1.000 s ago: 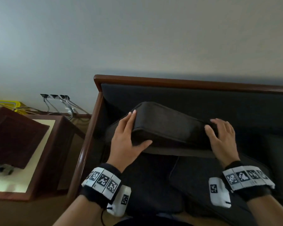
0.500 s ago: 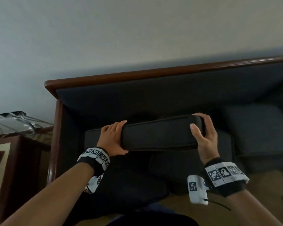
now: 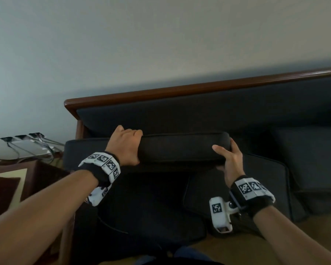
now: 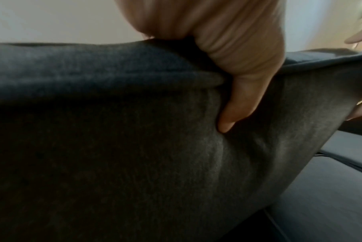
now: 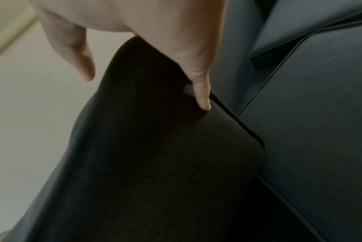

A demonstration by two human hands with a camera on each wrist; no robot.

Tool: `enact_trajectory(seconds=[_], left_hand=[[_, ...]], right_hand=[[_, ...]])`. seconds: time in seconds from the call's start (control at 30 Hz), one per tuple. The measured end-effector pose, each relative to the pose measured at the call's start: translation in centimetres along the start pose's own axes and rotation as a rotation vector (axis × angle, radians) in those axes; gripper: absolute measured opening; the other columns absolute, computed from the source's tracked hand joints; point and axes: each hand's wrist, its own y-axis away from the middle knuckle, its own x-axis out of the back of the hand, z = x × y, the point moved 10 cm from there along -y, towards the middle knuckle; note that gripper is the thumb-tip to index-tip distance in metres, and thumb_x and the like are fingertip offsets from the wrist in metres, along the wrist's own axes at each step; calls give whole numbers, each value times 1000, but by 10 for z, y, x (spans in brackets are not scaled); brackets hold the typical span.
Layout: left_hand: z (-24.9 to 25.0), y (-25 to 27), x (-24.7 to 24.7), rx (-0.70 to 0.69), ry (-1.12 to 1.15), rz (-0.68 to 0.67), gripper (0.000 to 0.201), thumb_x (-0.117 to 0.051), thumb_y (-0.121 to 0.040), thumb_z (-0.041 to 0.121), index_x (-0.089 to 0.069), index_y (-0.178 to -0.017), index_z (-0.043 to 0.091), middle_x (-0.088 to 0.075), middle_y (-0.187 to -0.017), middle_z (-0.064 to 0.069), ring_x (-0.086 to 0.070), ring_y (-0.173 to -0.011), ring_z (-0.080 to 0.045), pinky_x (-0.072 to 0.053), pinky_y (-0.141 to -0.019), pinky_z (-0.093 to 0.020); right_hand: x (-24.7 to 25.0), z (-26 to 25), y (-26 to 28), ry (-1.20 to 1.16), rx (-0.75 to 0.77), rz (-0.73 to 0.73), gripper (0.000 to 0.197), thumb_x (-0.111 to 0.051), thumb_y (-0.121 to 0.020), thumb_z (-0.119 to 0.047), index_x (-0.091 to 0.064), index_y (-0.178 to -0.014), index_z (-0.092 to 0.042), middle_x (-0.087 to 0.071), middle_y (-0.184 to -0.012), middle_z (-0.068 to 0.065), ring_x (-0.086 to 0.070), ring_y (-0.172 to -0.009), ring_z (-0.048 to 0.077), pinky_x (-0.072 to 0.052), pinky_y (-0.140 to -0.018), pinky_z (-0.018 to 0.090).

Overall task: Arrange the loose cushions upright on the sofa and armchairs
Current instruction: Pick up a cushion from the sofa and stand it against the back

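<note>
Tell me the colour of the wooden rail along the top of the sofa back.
The rail is a glossy reddish brown, seen best in the head view.

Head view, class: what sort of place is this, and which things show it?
Probably a living room or lounge: a dark grey upholstered sofa with a brown wooden frame against a plain pale wall, a loose dark grey cushion held in both hands, and a brown wooden side table.

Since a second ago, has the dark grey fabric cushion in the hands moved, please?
Yes. The dark grey fabric cushion has swung from tilted to level, its top edge rising toward the wooden sofa rail, with left hand and right hand gripping its ends.
</note>
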Motion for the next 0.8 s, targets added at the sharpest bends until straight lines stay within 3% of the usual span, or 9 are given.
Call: enact_trajectory(seconds=[0.07,0.2,0.27,0.33,0.43,0.57,0.7,0.8], left_hand=[[-28,-2,12,31,-36,28,54,-74,-60,53,-57,-100,22,-67,-93,4,-62,-85,-19,-35,-86,-37],[-78,-9,18,125,-75,40,58,-76,-56,50,-57,-103,21,-67,-96,2,-61,-89,-22,-36,-85,-39],[-92,-19,11,165,-58,36,65,-78,-55,49,-57,-110,22,-66,-106,1,-59,-97,-22,-37,-89,-40],[-89,-35,-3,158,-20,27,74,-78,-55,51,-55,-120,24,-63,-115,1,-56,-105,-23,-35,-93,-42],[-65,-65,-38,157,47,-34,86,-78,-64,52,-44,-138,24,-54,-133,0,-50,-121,-24,-33,-100,-46],[-84,-64,-85,329,58,-80,100,-76,-78,38,-16,-154,14,-28,-157,-8,-25,-146,-26,-28,-113,-47],[-114,-59,-94,345,-9,-35,83,-55,-95,43,-2,-157,24,-2,-166,-8,-4,-153,-27,-19,-118,-51],[-128,-61,-77,546,100,14,68,-47,-99,40,-12,-156,29,-5,-165,-9,-9,-152,-29,-17,-116,-54]], right_hand=[[-28,0,-11,-18,9,-34,87,-81,-57,-36,-48,-138,-33,-60,-130,0,-59,-118,22,-49,-99,55],[-77,9,-35,56,30,-79,93,-83,-57,-47,-40,-140,-42,-55,-136,-4,-55,-123,20,-47,-103,48],[-89,15,-50,138,32,-42,90,-80,-66,-47,-36,-144,-39,-53,-140,-3,-52,-127,20,-44,-107,46],[-82,17,-67,296,16,89,81,-71,-82,-41,-30,-150,-29,-45,-148,4,-45,-134,25,-37,-112,41],[-70,27,-85,566,-102,152,81,-65,-88,-40,-22,-154,-22,-26,-158,13,-31,-142,33,-31,-112,43],[-100,31,-94,690,43,-46,86,-68,-87,-32,-14,-154,-28,-13,-164,3,-19,-149,23,-23,-117,39],[-126,32,-107,587,-29,-127,100,-71,-85,-30,1,-154,-36,5,-165,1,-14,-149,25,-24,-116,43],[-131,28,-121,528,-68,-154,98,-73,-83,-26,-5,-154,-36,-14,-164,3,-23,-148,26,-28,-117,46]])
